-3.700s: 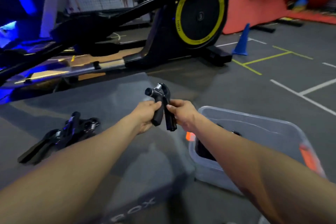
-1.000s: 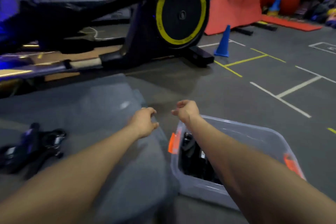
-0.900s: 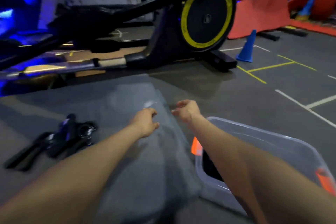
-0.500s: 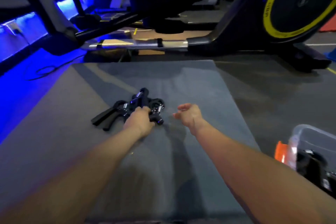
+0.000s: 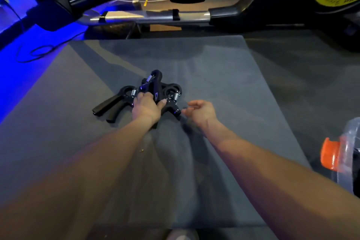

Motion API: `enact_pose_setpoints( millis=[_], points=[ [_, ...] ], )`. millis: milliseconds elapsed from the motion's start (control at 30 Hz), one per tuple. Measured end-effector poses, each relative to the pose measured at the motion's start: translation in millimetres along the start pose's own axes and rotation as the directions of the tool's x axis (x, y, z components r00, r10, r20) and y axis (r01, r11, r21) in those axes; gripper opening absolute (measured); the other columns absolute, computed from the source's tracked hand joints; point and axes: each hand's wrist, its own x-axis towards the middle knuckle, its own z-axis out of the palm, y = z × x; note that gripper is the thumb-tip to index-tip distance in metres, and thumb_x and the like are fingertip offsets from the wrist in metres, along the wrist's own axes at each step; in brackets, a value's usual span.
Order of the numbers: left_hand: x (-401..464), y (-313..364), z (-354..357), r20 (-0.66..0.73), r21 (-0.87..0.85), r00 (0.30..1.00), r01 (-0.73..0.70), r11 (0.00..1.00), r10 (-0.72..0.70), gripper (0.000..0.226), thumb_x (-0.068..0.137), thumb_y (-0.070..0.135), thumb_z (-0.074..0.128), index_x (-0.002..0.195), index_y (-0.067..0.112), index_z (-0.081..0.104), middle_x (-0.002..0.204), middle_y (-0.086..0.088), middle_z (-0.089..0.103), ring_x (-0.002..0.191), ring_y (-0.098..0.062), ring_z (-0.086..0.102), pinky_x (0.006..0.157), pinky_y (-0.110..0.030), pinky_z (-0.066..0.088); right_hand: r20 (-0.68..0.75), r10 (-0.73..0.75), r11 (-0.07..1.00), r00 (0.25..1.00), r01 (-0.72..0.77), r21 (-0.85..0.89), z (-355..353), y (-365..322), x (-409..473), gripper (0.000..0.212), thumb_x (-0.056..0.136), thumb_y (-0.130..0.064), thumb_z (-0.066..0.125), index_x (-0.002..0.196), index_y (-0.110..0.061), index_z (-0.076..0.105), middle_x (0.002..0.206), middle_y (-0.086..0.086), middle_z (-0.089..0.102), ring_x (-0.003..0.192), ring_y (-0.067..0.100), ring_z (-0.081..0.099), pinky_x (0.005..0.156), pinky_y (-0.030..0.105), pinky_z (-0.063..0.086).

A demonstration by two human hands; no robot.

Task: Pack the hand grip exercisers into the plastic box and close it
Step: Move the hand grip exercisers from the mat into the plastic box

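The left hand (image 5: 146,106) grips a black spring-loaded hand grip exerciser (image 5: 153,85) atop the pile of exercisers (image 5: 124,99) on the grey padded mat (image 5: 214,76). The right hand (image 5: 200,111) hovers beside it, fingers loosely curled, holding nothing. The clear plastic box with an orange latch (image 5: 348,154) sits far right.

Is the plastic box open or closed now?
Cannot tell. Only a corner of the plastic box with its orange latch shows at the right edge; no lid is clearly visible.

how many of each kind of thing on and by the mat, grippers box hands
hand grip exercisers in the pile on the grey mat: 3, as far as the overlap shows
clear plastic box: 1
hands: 2, left hand and right hand
total: 6
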Motion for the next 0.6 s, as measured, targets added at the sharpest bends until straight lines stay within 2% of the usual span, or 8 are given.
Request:
enact_pose_setpoints(
  millis=[67, 167, 267, 367, 467, 533, 600],
  points=[
    [2, 2, 1, -0.007, -0.016, 1.000, 0.014, 1.000, -0.014, 0.046, 0.085, 0.045, 0.058, 0.103, 0.003, 0.061, 0.126, -0.018, 0.048, 0.120, -0.035, 0.044, 0.100, -0.042, 0.042, 0.001, 0.003, 1.000, 1.000, -0.003, 0.016, -6, -2, -3, 0.041, 0.076, 0.002, 0.071, 0.115, 0.001, 0.057, 0.099, 0.016, 0.066, 0.076, 0.020, 0.056, 0.075, 0.027, 0.048],
    [2, 6, 2, -0.011, -0.102, 0.996, 0.085, 0.991, -0.086, 0.039, 0.081, 0.039, 0.062, 0.092, 0.001, 0.064, 0.120, -0.023, 0.054, 0.116, -0.037, 0.048, 0.099, -0.040, 0.044, 0.019, 0.018, 0.999, 1.000, -0.018, 0.045, -15, -6, -7, 0.039, 0.079, 0.000, 0.070, 0.115, -0.003, 0.057, 0.098, 0.013, 0.063, 0.076, 0.018, 0.055, 0.063, 0.016, 0.046],
    [0, 13, 0, -0.044, -0.248, 0.988, 0.135, 0.959, -0.150, 0.024, 0.079, 0.028, 0.063, 0.082, 0.004, 0.064, 0.107, -0.026, 0.062, 0.101, -0.039, 0.058, 0.092, -0.040, 0.048, 0.006, 0.017, 1.000, 1.000, -0.017, 0.013, -22, -5, -8, 0.038, 0.080, -0.008, 0.071, 0.115, -0.004, 0.058, 0.098, 0.009, 0.060, 0.088, 0.017, 0.054, 0.079, 0.026, 0.043],
    [-5, 22, -6, -0.055, -0.413, 0.984, 0.130, 0.901, -0.167, 0.023, 0.085, 0.016, 0.062, 0.101, 0.000, 0.065, 0.087, -0.013, 0.058, 0.080, -0.024, 0.054, 0.078, -0.030, 0.044, 0.001, -0.002, 1.000, 1.000, 0.002, 0.006, -28, -11, -12, 0.036, 0.080, -0.011, 0.071, 0.114, -0.004, 0.059, 0.095, 0.008, 0.058, 0.086, 0.018, 0.054, 0.081, 0.029, 0.043],
    [-14, 32, -14, -0.089, -0.524, 0.983, 0.091, 0.847, -0.161, 0.026, 0.083, 0.015, 0.066, 0.107, 0.003, 0.067, 0.087, -0.005, 0.059, 0.081, -0.018, 0.055, 0.079, -0.025, 0.044, 0.023, -0.018, 0.998, 1.000, 0.016, 0.055, -36, -20, -19, 0.027, 0.083, -0.010, 0.068, 0.108, -0.009, 0.058, 0.082, 0.008, 0.058, 0.066, 0.015, 0.052, 0.067, 0.024, 0.044],
    [-21, 42, -20, -0.124, -0.522, 0.989, 0.009, 0.853, -0.086, 0.024, 0.082, 0.016, 0.067, 0.104, 0.005, 0.069, 0.087, -0.003, 0.063, 0.081, -0.016, 0.057, 0.082, -0.025, 0.046, 0.029, -0.018, 0.993, 0.999, 0.015, 0.114, -42, -27, -24, 0.018, 0.086, -0.009, 0.065, 0.099, -0.012, 0.054, 0.068, 0.004, 0.052, 0.056, 0.011, 0.045, 0.059, 0.021, 0.040],
    [-29, 54, -23, -0.145, -0.500, 0.989, -0.082, 0.862, 0.010, 0.023, 0.082, 0.017, 0.067, 0.102, 0.007, 0.070, 0.089, -0.004, 0.065, 0.082, -0.014, 0.057, 0.080, -0.024, 0.044, 0.037, 0.007, 0.982, 0.999, -0.014, 0.191, -47, -33, -29, 0.007, 0.090, -0.011, 0.059, 0.088, -0.012, 0.053, 0.065, 0.004, 0.051, 0.053, 0.011, 0.044, 0.054, 0.021, 0.038]
  ],
)
